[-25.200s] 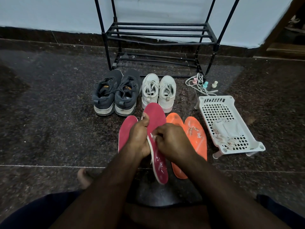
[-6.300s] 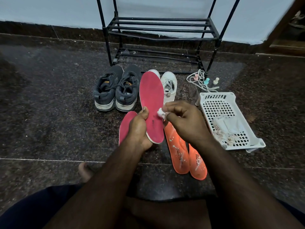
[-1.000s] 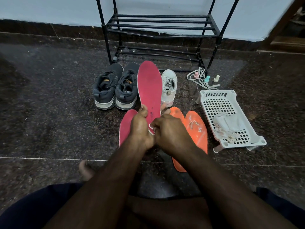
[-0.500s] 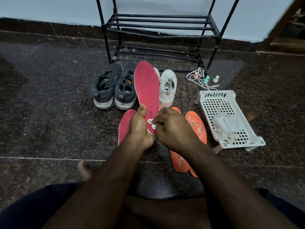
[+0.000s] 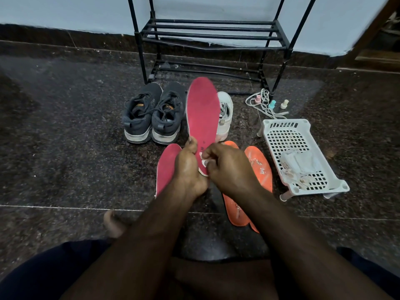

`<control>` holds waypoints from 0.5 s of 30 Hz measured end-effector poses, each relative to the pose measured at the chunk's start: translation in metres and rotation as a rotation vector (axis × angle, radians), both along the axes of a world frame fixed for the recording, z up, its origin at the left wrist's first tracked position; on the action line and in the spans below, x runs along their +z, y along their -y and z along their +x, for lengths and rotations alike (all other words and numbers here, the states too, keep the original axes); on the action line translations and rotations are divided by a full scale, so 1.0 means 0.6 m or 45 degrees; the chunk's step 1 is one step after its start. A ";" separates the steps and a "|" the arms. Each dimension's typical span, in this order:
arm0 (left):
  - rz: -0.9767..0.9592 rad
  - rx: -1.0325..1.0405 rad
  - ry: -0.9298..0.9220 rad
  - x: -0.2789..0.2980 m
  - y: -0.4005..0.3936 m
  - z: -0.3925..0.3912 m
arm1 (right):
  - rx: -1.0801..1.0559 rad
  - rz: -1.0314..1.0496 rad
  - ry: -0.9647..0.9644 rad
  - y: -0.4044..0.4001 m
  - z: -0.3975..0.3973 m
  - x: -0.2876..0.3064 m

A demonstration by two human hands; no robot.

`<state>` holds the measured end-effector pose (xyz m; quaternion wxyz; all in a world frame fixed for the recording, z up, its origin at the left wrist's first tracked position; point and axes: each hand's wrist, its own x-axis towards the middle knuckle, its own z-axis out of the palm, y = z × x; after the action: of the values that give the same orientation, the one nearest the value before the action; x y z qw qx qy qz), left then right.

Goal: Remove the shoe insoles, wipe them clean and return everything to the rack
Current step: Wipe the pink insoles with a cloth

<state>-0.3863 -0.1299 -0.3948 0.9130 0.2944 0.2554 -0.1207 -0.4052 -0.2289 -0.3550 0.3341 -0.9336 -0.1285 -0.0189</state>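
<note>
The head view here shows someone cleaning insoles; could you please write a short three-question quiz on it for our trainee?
1. True or false: the black rack holds shoes.
2. Which hand grips the raised red insole by its lower end: A) left hand, B) right hand?
3. How many orange insoles lie on the floor?

Key: 1) False; its shelves are bare. 2) A; the right-hand fingers pinch a small white wipe against it. 3) Two.
</note>
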 end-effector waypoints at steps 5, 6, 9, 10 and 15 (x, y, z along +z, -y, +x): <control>0.032 0.003 0.027 0.003 -0.005 0.003 | 0.130 0.068 -0.187 -0.005 -0.023 0.002; 0.028 0.002 0.034 0.004 -0.007 0.003 | 0.109 0.100 -0.194 -0.002 -0.020 0.005; -0.006 0.037 0.048 0.005 -0.005 0.006 | -0.034 0.104 -0.044 0.006 -0.005 0.008; -0.016 0.047 0.041 0.003 -0.003 0.006 | -0.053 0.065 -0.010 0.005 -0.001 0.006; -0.002 0.037 0.028 0.003 -0.004 0.001 | 0.105 0.003 -0.140 -0.009 -0.023 -0.001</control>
<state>-0.3858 -0.1272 -0.3933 0.9176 0.2913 0.2494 -0.1043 -0.4190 -0.2233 -0.3554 0.3421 -0.9267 -0.1483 0.0462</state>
